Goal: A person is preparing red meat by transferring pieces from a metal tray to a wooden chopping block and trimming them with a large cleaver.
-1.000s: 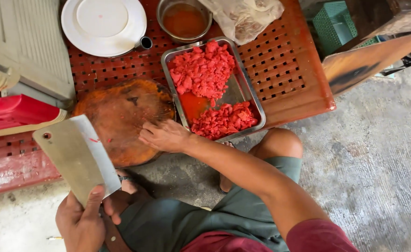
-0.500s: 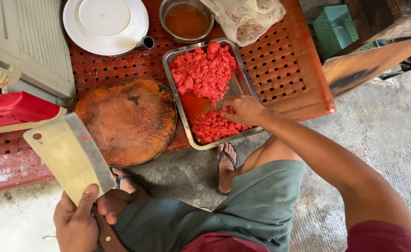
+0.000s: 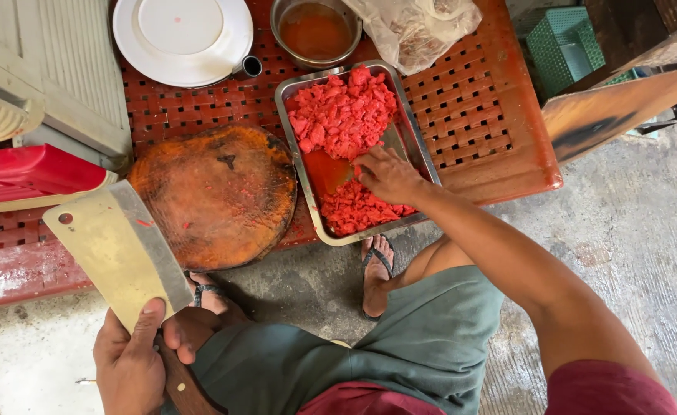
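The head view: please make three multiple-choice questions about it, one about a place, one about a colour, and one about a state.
1. Where is the right hand?
A. In the metal tray, on the red pieces
B. On the white plate
C. On the round chopping block

2. What colour are the chopped pieces in the tray?
A. Green
B. Red
C. White

3. What is the state of the cleaver?
A. Lying flat on the block
C. Standing in the bowl
B. Held up by the left hand, off the chopping block

Answers: 1 A, the fingers rest among the pieces inside the tray. 2 B, both heaps are bright red. 3 B, the left hand grips its wooden handle, and the blade hangs beside the block, over the bench edge.
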